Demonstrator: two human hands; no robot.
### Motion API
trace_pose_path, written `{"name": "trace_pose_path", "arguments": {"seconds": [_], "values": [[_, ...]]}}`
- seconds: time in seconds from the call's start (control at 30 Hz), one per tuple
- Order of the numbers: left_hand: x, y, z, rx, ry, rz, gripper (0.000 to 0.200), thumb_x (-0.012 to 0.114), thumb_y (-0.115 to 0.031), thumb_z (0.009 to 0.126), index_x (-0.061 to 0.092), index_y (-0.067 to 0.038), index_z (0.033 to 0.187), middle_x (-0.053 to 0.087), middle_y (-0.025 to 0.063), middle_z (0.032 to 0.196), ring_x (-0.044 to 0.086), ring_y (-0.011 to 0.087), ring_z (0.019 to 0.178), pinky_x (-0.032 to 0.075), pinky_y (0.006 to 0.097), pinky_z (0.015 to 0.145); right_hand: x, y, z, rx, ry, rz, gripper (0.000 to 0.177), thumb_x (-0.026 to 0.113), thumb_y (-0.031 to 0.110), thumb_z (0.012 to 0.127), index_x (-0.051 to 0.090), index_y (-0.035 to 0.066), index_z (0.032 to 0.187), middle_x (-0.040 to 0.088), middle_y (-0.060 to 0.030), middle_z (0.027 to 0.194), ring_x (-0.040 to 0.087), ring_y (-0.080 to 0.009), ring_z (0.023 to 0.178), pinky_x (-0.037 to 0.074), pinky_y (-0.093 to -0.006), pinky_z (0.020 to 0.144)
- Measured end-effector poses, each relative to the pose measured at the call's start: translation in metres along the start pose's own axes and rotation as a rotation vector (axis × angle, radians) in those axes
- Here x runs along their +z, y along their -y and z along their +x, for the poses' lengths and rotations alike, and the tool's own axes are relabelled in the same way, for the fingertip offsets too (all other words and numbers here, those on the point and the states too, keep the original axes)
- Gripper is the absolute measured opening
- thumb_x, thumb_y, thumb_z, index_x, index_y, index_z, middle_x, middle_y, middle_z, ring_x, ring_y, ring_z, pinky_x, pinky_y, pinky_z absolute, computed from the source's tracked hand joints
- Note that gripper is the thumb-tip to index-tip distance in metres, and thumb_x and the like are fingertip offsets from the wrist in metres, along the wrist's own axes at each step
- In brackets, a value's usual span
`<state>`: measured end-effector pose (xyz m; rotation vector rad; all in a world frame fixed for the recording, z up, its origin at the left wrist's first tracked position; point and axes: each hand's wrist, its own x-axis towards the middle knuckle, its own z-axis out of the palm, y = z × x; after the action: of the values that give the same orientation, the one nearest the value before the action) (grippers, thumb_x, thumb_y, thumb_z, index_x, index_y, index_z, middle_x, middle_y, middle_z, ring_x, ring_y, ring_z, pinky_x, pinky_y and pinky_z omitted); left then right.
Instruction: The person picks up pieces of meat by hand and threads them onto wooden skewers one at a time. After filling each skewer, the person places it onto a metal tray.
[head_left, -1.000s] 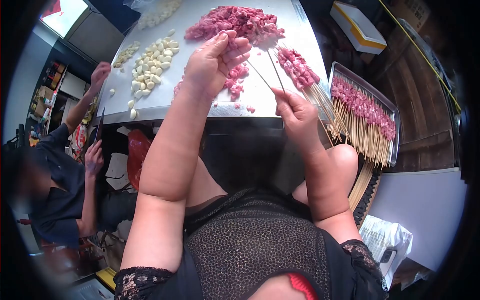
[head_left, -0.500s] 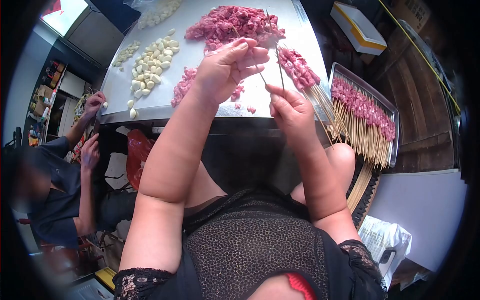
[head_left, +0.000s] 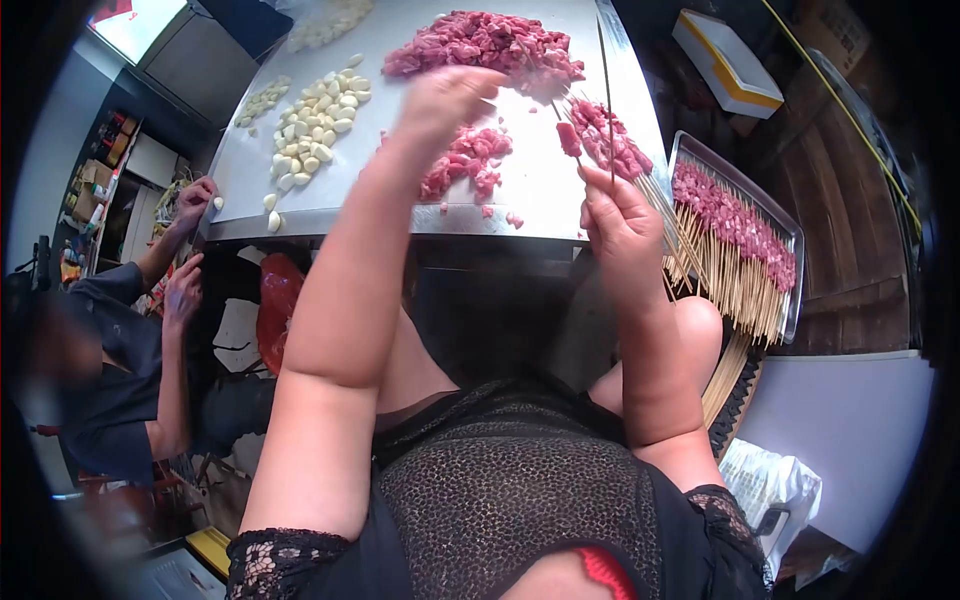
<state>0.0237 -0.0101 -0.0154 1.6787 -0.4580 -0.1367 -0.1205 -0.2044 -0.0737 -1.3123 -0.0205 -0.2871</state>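
Note:
My right hand [head_left: 626,218] is closed on two thin skewers that point up and away. One skewer carries a piece of meat [head_left: 569,139] partway up; the other looks bare. Blurred by motion, my left hand [head_left: 450,98] is over the table just in front of the large meat pile [head_left: 485,45], and its fingers are smeared. A smaller heap of meat [head_left: 465,165] lies nearer the table edge. Beside my right hand, a bundle of loaded skewers [head_left: 615,145] rests on the table with its sticks over the edge.
Peeled garlic cloves [head_left: 318,125] are heaped on the left of the metal table [head_left: 350,215]. A tray [head_left: 798,240] of loaded skewers stands at the right, near a white and yellow box [head_left: 725,65]. At far left, a co-worker [head_left: 120,340] holds a clove at the table corner.
My left hand has left the skewer and moved slightly up and left. My right hand has shifted right with both skewers, and a meat piece now shows on one. The view has shifted a little.

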Motion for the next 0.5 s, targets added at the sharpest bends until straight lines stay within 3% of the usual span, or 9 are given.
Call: {"name": "trace_pose_path", "arguments": {"seconds": [0.07,0.1,0.13,0.2,0.23,0.33,0.5], "values": [[-0.038,0.022,0.024,-0.021,-0.386,0.245,0.024,0.059,-0.022,0.091,0.067,-0.002,0.101,0.068,0.0044,0.085,0.059,0.01,0.066,0.049,0.0218,0.064,-0.001,0.004,-0.003,0.021,-0.004,-0.019,0.024,0.054,0.008,0.093,0.062,0.0,0.114,0.055,0.0025,0.072,0.046,-0.0015,0.06,0.036,-0.0163,0.054],[-0.053,0.032,0.03,-0.089,-0.476,0.353,0.027,0.064,-0.028,0.087,0.07,-0.002,0.094,0.067,0.005,0.078,0.059,0.0087,0.065,0.048,0.0232,0.06,-0.002,0.006,-0.003,0.044,-0.005,-0.042,0.024,0.054,0.009,0.093,0.062,0.0,0.114,0.055,0.0025,0.072,0.047,-0.0017,0.061,0.037,-0.0166,0.054],[-0.063,0.042,0.031,-0.086,-0.473,0.354,0.027,0.064,-0.028,0.087,0.07,-0.002,0.094,0.067,0.005,0.078,0.059,0.0087,0.065,0.048,0.0232,0.06,-0.001,0.007,-0.003,0.041,-0.007,-0.041,0.024,0.054,0.009,0.093,0.062,0.0,0.114,0.055,0.0025,0.072,0.047,-0.0017,0.061,0.037,-0.0166,0.054],[-0.07,0.054,0.033,-0.238,-0.421,0.79,0.037,0.064,-0.037,0.083,0.07,-0.002,0.095,0.069,0.0138,0.084,0.068,0.0221,0.078,0.05,0.0341,0.072,-0.001,0.007,-0.003,0.029,0.017,-0.067,0.024,0.054,0.009,0.093,0.062,0.0,0.114,0.055,0.0024,0.072,0.047,-0.002,0.062,0.037,-0.0166,0.054],[-0.066,0.057,0.03,-0.237,-0.448,0.822,0.037,0.066,-0.04,0.079,0.071,-0.005,0.09,0.069,0.015,0.081,0.067,0.028,0.078,0.049,0.0373,0.074,-0.001,0.007,-0.003,0.046,0.009,-0.047,0.024,0.054,0.009,0.093,0.062,0.0,0.114,0.055,0.0024,0.071,0.047,-0.0022,0.062,0.037,-0.0168,0.055],[-0.059,0.052,0.034,-0.378,-0.257,1.023,0.039,0.071,-0.043,0.075,0.072,-0.005,0.085,0.069,0.0145,0.08,0.066,0.0253,0.075,0.049,0.0354,0.072,-0.001,0.01,-0.003,0.03,0.01,-0.095,0.024,0.055,0.01,0.093,0.063,0.0,0.113,0.055,0.0026,0.071,0.046,-0.0019,0.061,0.037,-0.0165,0.054],[-0.065,0.063,0.046,-0.389,-0.217,1.21,0.034,0.072,-0.04,0.071,0.073,-0.008,0.082,0.069,0.0135,0.081,0.066,0.0248,0.073,0.05,0.0358,0.074,-0.001,0.005,-0.001,0.04,0.026,-0.078,0.024,0.055,0.01,0.093,0.063,0.0,0.113,0.055,0.003,0.07,0.045,-0.0011,0.059,0.036,-0.0161,0.052]]}}
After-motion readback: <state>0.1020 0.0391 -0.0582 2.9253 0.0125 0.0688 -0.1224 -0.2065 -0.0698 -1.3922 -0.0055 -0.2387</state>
